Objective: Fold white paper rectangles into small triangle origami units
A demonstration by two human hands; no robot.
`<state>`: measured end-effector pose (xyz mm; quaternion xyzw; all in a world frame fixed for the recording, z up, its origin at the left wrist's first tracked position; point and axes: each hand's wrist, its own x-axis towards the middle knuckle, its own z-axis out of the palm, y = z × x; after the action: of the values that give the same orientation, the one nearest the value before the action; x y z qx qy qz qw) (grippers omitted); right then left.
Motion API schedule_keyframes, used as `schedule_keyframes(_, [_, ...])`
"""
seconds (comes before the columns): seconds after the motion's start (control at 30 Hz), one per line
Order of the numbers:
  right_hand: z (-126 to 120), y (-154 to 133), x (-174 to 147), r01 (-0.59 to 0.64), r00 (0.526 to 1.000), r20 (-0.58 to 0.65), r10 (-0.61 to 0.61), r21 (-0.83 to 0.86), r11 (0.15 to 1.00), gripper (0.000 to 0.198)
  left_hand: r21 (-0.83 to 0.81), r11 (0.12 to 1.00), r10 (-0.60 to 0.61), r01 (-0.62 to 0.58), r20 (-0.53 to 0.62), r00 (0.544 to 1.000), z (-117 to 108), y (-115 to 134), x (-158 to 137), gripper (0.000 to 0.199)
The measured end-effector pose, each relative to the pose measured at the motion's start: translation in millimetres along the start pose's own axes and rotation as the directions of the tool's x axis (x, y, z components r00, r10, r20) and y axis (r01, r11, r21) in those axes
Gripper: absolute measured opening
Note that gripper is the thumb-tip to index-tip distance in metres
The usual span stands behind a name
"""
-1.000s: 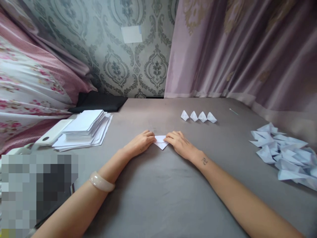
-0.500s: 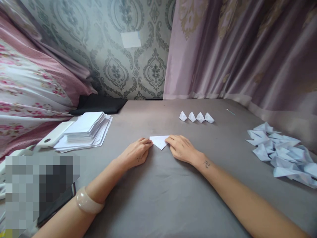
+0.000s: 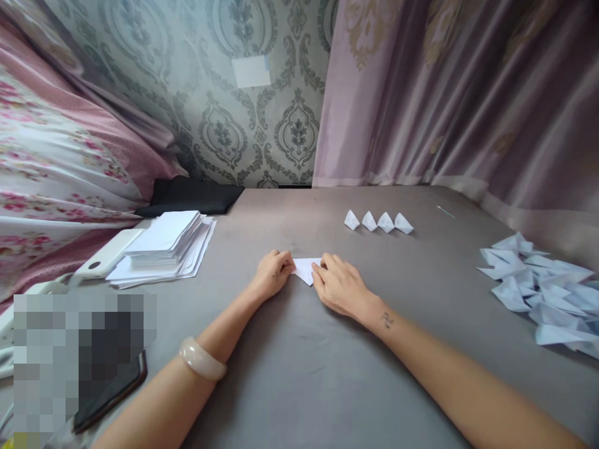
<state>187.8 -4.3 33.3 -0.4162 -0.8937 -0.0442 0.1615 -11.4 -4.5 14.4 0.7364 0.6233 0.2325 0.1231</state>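
Folded paper [image 3: 304, 269] pinched at both ends, its crease at risk

In the head view, the folded paper lies on the grey cover [image 3: 299, 380], in front of the person and between the hands, its point facing the wearer. The left hand [image 3: 272, 274] is closed narrow, fingers curled, pinching the left corner. The right hand [image 3: 344, 280] grips the right side with thumb and fingers close together, hiding that end. Beyond them stand 4 small folded pieces [image 3: 385, 222] in a row; a paper stack [image 3: 163, 234] is to the left and a heap of folded paper [image 3: 545, 284] to the right.

The likeliest trouble is a skewed crease, should the 2 hands pull unevenly or the layers slip under the fingertips. Too hard a tug could tear a corner; the soft-looking, wrinkled cover might also give way beneath pressing fingers, leaving the fold blunt.
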Motion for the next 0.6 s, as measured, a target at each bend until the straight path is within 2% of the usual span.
schedule_keyframes(0.07, [2,9,1,-0.015,1.0,-0.02,0.016,0.049,0.999,0.035,-0.1,0.993,-0.063,0.064,0.012,0.998,0,-7,3,0.013])
schedule_keyframes(0.17, [6,21,4,-0.057,0.998,-0.016,0.06,0.156,0.986,0.035,-0.167,0.98,-0.105,0.106,0.016,0.994,-1,-11,7,0.024])
schedule_keyframes(0.37, [17,35,10,-0.187,0.978,0.0,0.208,0.443,0.877,0.008,-0.212,0.965,-0.151,0.156,0.036,0.988,-3,-8,9,0.015])
schedule_keyframes(0.5, [21,36,8,-0.152,0.977,-0.047,0.209,0.534,0.832,0.041,-0.38,0.915,-0.112,0.133,0.075,0.991,-5,-5,5,0.012])
schedule_keyframes(0.6, [19,36,8,-0.191,0.967,-0.01,0.256,0.634,0.75,0.049,-0.488,0.871,-0.058,0.063,0.025,0.998,-10,-1,2,0.015])
